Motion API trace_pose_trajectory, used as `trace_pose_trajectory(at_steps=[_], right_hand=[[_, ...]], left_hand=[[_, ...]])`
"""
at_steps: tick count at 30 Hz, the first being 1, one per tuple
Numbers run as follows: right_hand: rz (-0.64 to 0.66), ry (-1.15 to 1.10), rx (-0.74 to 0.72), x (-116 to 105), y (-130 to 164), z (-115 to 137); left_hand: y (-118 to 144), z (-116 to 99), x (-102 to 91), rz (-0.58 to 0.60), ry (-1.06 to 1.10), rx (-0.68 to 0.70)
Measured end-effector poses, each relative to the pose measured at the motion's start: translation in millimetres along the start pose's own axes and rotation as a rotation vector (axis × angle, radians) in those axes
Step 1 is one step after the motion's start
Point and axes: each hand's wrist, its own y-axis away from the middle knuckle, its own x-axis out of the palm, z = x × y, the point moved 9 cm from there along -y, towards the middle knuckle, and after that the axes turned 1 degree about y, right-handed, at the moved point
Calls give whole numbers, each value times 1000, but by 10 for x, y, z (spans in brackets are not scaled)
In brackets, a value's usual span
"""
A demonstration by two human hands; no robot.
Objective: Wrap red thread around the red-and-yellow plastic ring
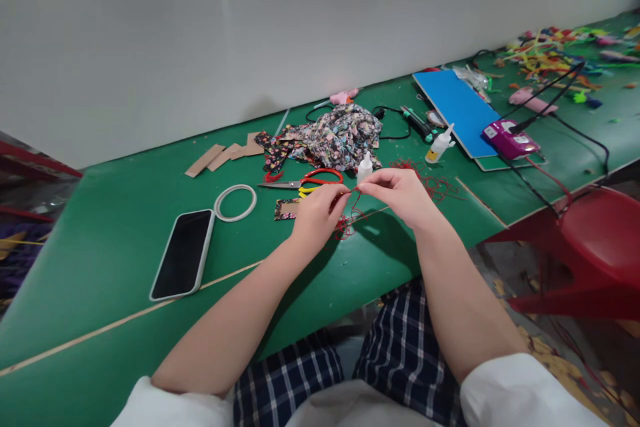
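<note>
Overhead, a green desk point(125, 240) meets a white wall; phone point(183, 253), scissors point(305, 181) and floral fabric point(335, 137) lie nearby. Left hand point(315, 217) and right hand point(400, 197) fingers pinch red thread point(350, 217).

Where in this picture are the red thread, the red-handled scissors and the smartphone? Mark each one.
red thread point(345, 225), head view, on the tangled bunch hanging below the hands.
red-handled scissors point(323, 177), head view, on the red handle loop.
smartphone point(183, 253), head view, on the middle of the dark screen.
</note>
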Motion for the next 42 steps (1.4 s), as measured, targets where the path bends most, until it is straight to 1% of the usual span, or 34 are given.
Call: trace_pose_trajectory(at_steps=[5,9,16,17,19,21,24,25,27,29,31,33,37,40,42], right_hand=[[-73,-111,0,-142,-4,-13],[-104,-185,-20,-197,-6,10],[-201,-280,-68,-306,-2,33],[-196,-285,-76,-307,4,47],[-137,-243,-85,-259,15,87],[-49,-154,-83,-165,32,123],[45,-73,-79,-22,61,157],[69,-70,-79,24,67,165],[102,-72,-86,96,75,180],[103,-57,-99,124,77,194],[87,-35,-113,120,76,205],[81,-15,-115,112,76,203],[98,52,-134,121,80,198],[109,88,-156,136,79,200],[109,95,-160,140,76,198]], left_hand=[[-27,112,61,83,22,-50],[-40,168,107,143,58,-96],[-44,245,198,271,160,-154],[-48,247,194,280,160,-153],[-61,249,159,265,203,-177],[-67,231,128,237,397,-244],[-48,133,156,226,846,-369],[-39,94,173,230,945,-400],[-12,61,216,243,1031,-468],[14,81,253,260,1007,-523],[22,128,264,270,938,-544],[2,166,234,263,850,-520],[-64,174,130,247,698,-426],[-73,210,82,236,648,-450],[-67,224,74,233,662,-476]])
